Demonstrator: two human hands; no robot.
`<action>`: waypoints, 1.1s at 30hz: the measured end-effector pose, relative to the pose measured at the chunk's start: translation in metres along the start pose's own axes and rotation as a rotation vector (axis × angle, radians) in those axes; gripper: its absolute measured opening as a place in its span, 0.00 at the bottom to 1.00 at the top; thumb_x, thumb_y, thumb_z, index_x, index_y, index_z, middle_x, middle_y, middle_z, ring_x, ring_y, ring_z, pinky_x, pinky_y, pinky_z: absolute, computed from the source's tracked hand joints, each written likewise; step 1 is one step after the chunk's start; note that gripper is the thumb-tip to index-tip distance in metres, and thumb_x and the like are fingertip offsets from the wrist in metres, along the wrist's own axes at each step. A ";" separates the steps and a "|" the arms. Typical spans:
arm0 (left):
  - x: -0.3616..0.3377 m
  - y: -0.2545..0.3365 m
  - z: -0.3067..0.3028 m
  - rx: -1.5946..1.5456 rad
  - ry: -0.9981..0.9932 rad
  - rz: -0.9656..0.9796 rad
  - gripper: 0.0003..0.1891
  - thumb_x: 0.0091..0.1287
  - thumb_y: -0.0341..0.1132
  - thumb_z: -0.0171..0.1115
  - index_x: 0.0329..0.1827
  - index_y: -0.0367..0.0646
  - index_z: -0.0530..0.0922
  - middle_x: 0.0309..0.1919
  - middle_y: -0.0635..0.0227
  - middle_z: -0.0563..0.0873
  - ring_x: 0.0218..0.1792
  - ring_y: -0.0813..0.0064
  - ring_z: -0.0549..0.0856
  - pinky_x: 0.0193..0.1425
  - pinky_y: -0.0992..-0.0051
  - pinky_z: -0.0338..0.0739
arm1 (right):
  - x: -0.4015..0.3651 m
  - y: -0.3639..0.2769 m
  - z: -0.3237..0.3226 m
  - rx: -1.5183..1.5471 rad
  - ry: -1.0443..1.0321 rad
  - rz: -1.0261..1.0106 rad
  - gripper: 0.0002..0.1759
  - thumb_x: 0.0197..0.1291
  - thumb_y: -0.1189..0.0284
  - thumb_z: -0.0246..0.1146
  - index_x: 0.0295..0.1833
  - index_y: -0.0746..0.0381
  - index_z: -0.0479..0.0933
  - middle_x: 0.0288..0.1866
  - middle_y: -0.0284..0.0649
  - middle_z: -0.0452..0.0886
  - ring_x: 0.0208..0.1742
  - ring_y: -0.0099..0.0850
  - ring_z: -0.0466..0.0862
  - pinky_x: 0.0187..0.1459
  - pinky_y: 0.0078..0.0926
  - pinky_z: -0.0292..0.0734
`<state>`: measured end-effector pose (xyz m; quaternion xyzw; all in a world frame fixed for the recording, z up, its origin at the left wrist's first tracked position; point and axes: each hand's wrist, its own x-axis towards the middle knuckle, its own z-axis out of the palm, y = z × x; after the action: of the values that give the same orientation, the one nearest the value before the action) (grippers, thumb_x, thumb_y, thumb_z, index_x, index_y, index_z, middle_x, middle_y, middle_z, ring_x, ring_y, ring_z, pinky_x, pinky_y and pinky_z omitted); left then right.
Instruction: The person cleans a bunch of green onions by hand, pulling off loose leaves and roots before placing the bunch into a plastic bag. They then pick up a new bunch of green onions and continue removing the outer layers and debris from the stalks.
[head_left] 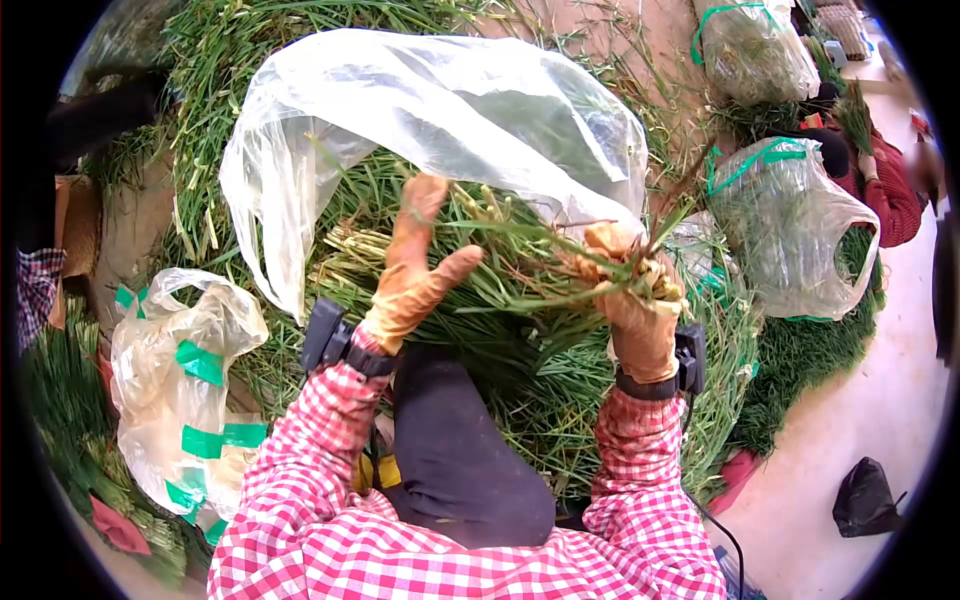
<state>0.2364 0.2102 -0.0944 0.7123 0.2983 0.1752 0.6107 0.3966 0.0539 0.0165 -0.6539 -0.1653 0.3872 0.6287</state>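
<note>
My left hand (415, 265), in a soiled orange glove, is raised over the heap with its fingers apart and nothing in it. My right hand (637, 315), gloved alike, is closed around a small bunch of grass-like green stalks (655, 280), some of them brownish and ragged. In front of both hands lies a large clear plastic bag (400, 90), its mouth turned towards me. Between the hands, more long green stalks (360, 250) show at the bag's mouth, pale cut ends to the left. How far they reach inside is hidden.
A crumpled clear bag with green tape (200, 360) lies at left. Filled bags (790, 220) stand at right, near a person in a red sleeve (890, 195). A checked sleeve (38, 290) shows at far left. A black plastic bag (867, 498) lies on the floor.
</note>
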 end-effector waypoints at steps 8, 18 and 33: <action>0.003 0.019 0.047 -0.023 -0.099 0.211 0.29 0.59 0.54 0.67 0.63 0.59 0.76 0.75 0.48 0.53 0.76 0.54 0.50 0.76 0.59 0.38 | -0.013 -0.005 -0.002 -0.379 -0.221 -0.217 0.24 0.51 0.76 0.73 0.53 0.66 0.72 0.53 0.46 0.81 0.50 0.33 0.84 0.51 0.28 0.80; -0.004 0.022 0.045 -0.890 0.054 0.263 0.05 0.67 0.24 0.56 0.44 0.36 0.75 0.68 0.50 0.67 0.72 0.61 0.63 0.62 0.75 0.72 | -0.023 -0.019 0.013 -0.233 -0.038 -0.201 0.33 0.50 0.59 0.75 0.54 0.71 0.74 0.40 0.42 0.82 0.43 0.35 0.84 0.55 0.40 0.77; -0.012 0.076 0.025 -1.051 0.073 -0.146 0.19 0.70 0.38 0.59 0.60 0.39 0.72 0.56 0.60 0.79 0.51 0.78 0.80 0.55 0.79 0.76 | 0.020 -0.015 0.052 -0.567 -0.390 -0.313 0.40 0.45 0.74 0.71 0.67 0.62 0.67 0.67 0.50 0.70 0.69 0.36 0.69 0.64 0.33 0.68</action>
<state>0.2594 0.1776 -0.0237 0.2809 0.2401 0.2826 0.8852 0.3768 0.1062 0.0294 -0.6827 -0.4803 0.3427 0.4310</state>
